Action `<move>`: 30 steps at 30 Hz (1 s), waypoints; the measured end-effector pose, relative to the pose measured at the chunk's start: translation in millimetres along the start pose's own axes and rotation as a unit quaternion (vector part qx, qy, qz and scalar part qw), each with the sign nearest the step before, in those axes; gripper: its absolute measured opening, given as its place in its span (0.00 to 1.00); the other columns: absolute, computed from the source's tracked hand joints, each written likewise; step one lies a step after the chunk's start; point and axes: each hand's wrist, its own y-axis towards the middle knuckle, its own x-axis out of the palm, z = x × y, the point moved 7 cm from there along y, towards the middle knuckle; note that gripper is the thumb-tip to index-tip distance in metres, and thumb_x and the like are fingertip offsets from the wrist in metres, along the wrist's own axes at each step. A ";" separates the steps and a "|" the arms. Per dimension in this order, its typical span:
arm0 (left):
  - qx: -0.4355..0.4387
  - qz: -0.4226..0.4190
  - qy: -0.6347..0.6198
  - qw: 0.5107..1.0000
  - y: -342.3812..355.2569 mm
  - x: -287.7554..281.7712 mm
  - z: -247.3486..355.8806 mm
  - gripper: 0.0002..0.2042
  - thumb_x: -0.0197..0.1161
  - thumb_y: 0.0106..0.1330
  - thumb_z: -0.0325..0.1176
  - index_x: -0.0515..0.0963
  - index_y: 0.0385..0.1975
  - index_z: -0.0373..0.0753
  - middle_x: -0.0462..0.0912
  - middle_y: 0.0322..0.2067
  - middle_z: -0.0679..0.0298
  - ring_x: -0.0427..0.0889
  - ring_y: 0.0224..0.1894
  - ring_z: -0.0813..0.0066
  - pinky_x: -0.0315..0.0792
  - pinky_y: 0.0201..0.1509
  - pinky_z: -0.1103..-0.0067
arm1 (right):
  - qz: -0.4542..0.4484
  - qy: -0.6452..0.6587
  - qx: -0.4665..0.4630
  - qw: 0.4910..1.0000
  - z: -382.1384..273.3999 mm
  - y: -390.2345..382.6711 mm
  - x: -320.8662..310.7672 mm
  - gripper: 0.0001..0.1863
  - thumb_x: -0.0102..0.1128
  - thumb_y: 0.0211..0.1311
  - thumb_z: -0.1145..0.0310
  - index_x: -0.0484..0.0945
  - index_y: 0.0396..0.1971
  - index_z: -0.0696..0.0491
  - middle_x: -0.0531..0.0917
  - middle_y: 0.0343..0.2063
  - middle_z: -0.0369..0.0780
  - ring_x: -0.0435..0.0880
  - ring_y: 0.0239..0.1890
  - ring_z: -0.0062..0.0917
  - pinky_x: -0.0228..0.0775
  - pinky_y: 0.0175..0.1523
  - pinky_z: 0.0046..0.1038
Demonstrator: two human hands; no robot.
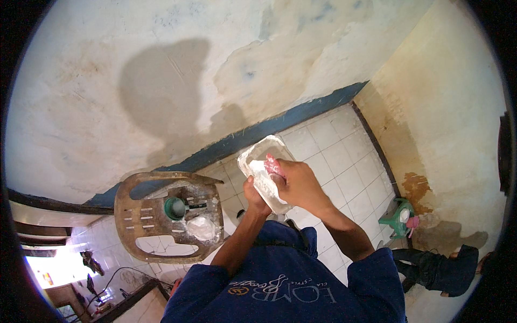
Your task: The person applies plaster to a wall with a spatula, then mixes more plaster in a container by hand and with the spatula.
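A rectangular plastic tub (276,203), smeared with white paste along its rim and inside, is held tilted in front of my chest. My left hand (257,198) grips its near left side, with the thumb up against the wall of the tub. My right hand (301,184) reaches over the right side, its fingers closed round a pink-red object (273,164) that has white smears on it. That object is at the paste inside the tub; its exact kind and its lower end are hidden by the hand.
On the left stands a worn brown plastic chair (129,215) bearing a green round container (174,208), a dark-handled tool (196,206) and a clear bag of white material (201,228). A patchy wall (301,48) rises ahead. At right are a green stool (397,218) and another person (441,269).
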 end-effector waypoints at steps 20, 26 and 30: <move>-0.016 0.019 -0.043 0.999 3.3 11.5 0.7 0.38 0.52 0.50 0.55 0.61 0.61 0.42 0.71 0.55 0.58 0.71 0.56 0.59 0.63 0.62 0.63 | 0.023 -0.029 0.013 0.999 6.2 3.7 2.4 0.11 0.56 0.50 0.74 0.76 0.36 0.58 0.79 0.26 0.51 0.79 0.30 0.48 0.71 0.35 0.41; 0.003 0.029 -0.018 0.999 2.8 -5.2 -1.5 0.37 0.52 0.51 0.56 0.61 0.62 0.43 0.70 0.55 0.59 0.69 0.58 0.60 0.62 0.63 0.64 | 0.001 -0.047 0.016 0.999 6.3 2.3 14.3 0.12 0.56 0.50 0.75 0.77 0.37 0.58 0.80 0.27 0.50 0.79 0.31 0.48 0.71 0.35 0.41; 0.005 0.016 -0.009 1.000 2.8 -1.2 -0.7 0.38 0.52 0.51 0.57 0.61 0.61 0.43 0.69 0.56 0.59 0.69 0.58 0.60 0.62 0.63 0.64 | 0.013 -0.036 0.021 0.999 3.4 7.3 6.1 0.11 0.56 0.50 0.74 0.77 0.36 0.58 0.80 0.27 0.52 0.79 0.30 0.48 0.71 0.35 0.42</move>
